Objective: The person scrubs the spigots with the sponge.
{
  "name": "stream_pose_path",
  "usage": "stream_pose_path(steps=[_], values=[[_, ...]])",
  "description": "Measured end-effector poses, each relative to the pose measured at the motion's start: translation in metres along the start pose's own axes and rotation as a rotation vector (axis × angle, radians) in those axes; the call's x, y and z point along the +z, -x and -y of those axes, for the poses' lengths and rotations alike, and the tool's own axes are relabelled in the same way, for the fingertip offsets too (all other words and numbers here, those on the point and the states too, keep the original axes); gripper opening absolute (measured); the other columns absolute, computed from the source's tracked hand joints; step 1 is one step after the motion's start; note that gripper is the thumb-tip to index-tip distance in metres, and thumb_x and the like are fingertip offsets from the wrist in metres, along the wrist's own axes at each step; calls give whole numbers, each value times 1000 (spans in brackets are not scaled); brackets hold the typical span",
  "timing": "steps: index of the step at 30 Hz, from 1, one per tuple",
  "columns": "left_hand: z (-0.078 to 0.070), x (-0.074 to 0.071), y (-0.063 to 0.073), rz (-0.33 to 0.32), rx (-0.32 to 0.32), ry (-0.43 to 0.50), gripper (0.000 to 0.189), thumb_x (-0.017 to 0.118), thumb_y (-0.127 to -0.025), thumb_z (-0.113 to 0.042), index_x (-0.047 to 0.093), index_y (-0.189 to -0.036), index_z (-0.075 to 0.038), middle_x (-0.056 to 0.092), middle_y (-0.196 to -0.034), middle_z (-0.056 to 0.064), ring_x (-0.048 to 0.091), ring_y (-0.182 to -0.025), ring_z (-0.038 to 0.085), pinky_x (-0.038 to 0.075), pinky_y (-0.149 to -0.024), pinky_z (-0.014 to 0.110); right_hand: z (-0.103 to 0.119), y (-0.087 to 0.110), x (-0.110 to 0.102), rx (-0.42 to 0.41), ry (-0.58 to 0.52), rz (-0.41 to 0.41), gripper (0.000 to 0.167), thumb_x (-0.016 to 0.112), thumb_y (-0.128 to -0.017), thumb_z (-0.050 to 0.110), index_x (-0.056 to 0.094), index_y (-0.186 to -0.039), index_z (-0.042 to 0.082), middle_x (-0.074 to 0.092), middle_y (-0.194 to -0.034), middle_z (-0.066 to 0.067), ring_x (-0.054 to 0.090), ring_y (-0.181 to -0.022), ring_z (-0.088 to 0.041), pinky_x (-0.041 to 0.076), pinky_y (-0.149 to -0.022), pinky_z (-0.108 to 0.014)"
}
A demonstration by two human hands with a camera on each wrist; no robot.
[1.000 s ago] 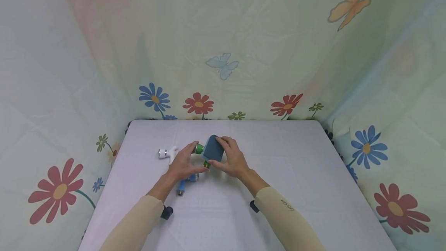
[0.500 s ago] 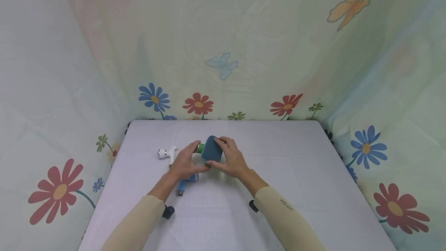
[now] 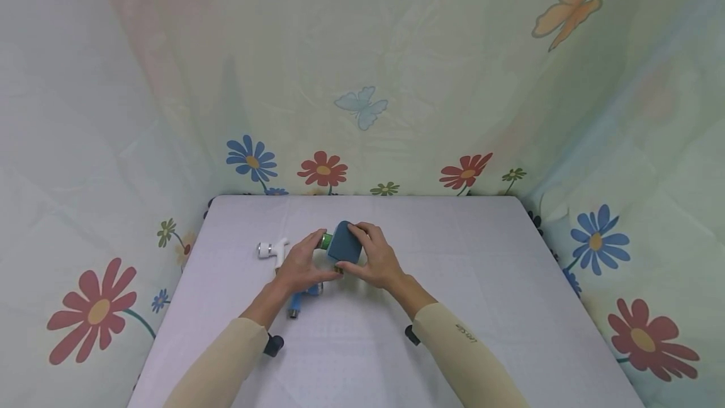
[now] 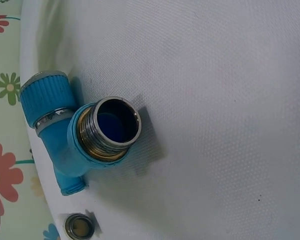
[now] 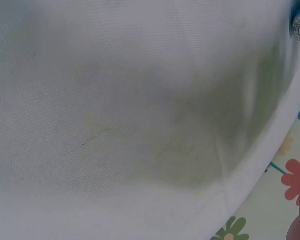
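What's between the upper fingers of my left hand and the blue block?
The head view shows a green collar between the left hand and the blue block.

1. Pale walls stand at nine [image 3: 68, 143], twelve [image 3: 283, 30] and three o'clock [image 3: 674, 162]; folds crease them;
2. a blue butterfly [image 3: 362, 107] shows at twelve, an orange one [image 3: 571, 5] at two;
3. big red flowers bloom at eight [image 3: 98, 311] and four [image 3: 642, 339];
4. a whitish table [image 3: 481, 257] spreads at six, corners rounded; light falls soft.

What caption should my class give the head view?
The right hand grips a dark blue block, the left hand at its green collar, over a pale table.
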State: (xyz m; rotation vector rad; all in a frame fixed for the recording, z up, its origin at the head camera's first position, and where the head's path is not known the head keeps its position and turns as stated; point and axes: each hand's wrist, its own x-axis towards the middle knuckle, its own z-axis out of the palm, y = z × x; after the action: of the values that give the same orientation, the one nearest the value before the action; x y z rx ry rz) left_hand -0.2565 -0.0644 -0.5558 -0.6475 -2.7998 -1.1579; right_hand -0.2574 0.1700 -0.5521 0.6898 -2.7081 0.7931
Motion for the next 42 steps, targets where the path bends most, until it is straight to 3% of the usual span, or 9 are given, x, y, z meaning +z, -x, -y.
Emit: stream_pose_path(steps=[21, 32, 42], values=[[-1, 0, 2, 11, 35, -12, 109, 94, -71, -53, 41, -159, -15, 55, -155, 9, 58, -138, 29, 52, -111, 50, 1, -2, -3, 5, 39, -2, 92, 79, -84, 61, 43, -158, 19, 47, -152, -10, 48, -138, -28, 55, -107, -46], [0, 1, 1, 21, 79, 15, 105, 93, -71, -52, 44, -156, -16, 59, -149, 5, 60, -134, 23, 53, -110, 47, 3, -4, -1, 57, 51, -3, 91, 77, -85, 62, 43, -157, 20, 47, -152, -9, 49, -136, -28, 57, -105, -47], [-2, 0, 3, 36, 79, 43, 102, 95, -71, -49, 45, -155, -21, 60, -147, 1, 60, -133, 20, 53, -110, 47, 4, -6, 1, 88, 69, -22, 91, 76, -84, 65, 44, -157, 20, 47, -151, -10, 49, -135, -29, 57, -104, -48]])
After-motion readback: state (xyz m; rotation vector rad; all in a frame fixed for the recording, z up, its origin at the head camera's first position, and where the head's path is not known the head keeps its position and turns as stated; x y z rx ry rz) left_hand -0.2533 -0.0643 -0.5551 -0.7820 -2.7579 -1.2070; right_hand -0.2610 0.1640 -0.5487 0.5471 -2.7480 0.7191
